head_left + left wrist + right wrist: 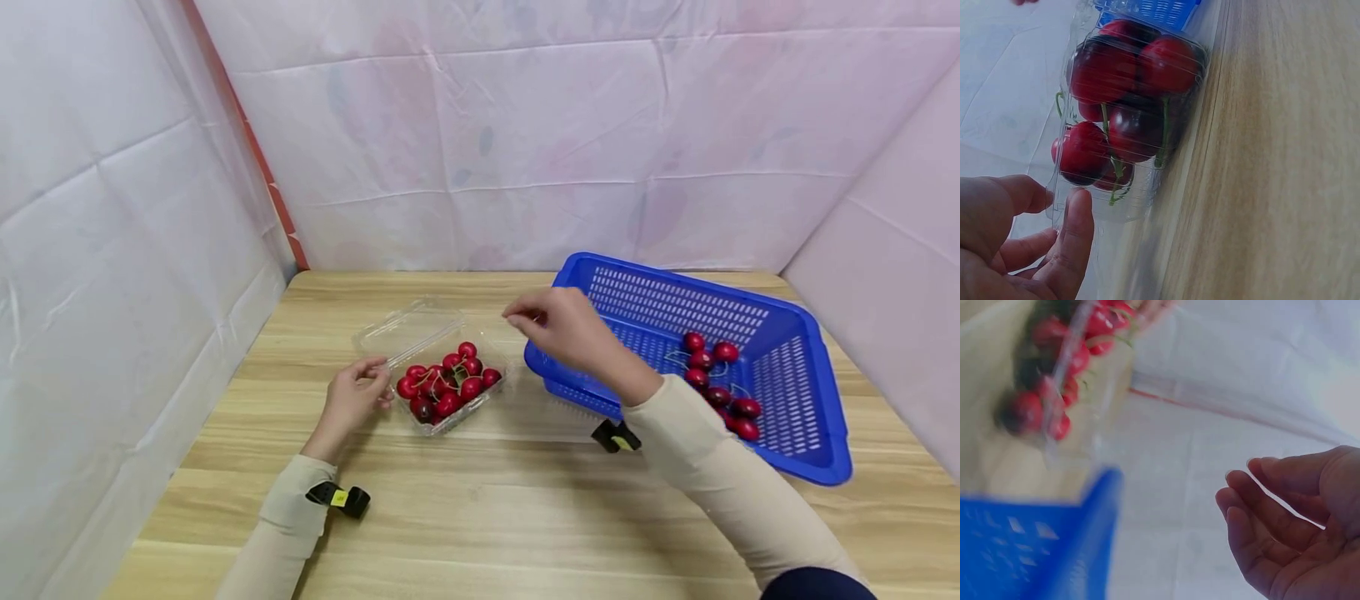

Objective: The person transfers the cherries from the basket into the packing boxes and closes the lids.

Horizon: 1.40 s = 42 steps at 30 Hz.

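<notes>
My left hand pinches the left edge of a clear plastic clamshell box, thumb on one side of the rim and fingers on the other. Red cherries, some with green stems, fill the box. Its hinged lid lies folded back behind it. To the right, my right hand hovers in the air over the left end of a blue plastic basket. In the right wrist view, its fingers are loosely bent, with nothing between them and the thumb.
Several cherries with stems lie in the right part of the basket, partly hidden by my right forearm. The wooden table meets pale sheet walls at the back and both sides.
</notes>
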### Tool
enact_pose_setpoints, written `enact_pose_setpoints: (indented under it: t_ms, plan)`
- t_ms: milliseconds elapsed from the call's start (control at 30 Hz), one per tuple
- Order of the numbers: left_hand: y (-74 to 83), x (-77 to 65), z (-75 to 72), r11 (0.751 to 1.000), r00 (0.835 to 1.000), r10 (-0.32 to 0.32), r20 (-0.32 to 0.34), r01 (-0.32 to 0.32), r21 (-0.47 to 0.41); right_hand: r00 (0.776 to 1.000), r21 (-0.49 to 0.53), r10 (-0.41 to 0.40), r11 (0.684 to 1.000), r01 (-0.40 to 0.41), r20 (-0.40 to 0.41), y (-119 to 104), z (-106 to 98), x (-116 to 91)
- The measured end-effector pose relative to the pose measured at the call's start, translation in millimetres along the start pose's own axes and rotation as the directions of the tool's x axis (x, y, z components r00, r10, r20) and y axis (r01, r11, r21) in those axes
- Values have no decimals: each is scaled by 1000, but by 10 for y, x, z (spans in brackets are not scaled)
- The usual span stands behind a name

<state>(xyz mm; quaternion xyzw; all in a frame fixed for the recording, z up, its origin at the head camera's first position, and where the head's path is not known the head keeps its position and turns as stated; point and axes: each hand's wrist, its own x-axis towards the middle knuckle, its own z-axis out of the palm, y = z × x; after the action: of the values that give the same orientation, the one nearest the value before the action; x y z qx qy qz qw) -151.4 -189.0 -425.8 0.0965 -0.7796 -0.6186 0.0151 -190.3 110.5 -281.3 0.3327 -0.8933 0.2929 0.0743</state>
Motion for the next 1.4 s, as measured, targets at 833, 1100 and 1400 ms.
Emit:
enact_pose_setpoints:
  t_ms: [833,1100,1400]
  plan:
    - [15,30,59,1000,1000,19,6,-19,-12,927,-310,323,916,-256,189,1545,-1101,-570]
    - [10,29,71,1000,1000,12,3,-12,-16,777,-335,449,886,-321,442,1926,-1017,-806]
    - [20,22,72,1000,1000,4,0,-4,-18,708,-381,490,866,-325,508,2012,-935,-884]
